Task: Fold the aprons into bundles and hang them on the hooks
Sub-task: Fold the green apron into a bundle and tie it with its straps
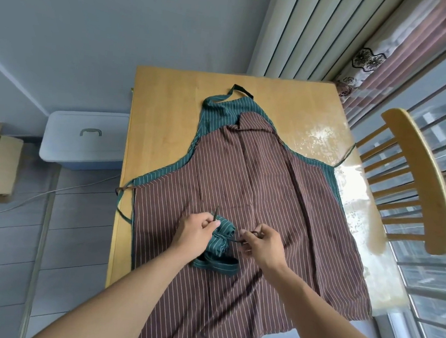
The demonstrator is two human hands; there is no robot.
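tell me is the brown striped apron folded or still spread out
Spread. The brown apron lies flat across the table; only the green bundle is folded.

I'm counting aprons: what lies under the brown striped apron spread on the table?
A green striped apron lies flat beneath the brown striped apron; its bib, neck loop and side edges show. The rest of it is covered, as is most of the table.

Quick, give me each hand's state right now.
Left hand: fingers pinch a tie string of the green bundle.
Right hand: fingers pinch the other tie string, pulled out sideways from the bundle.
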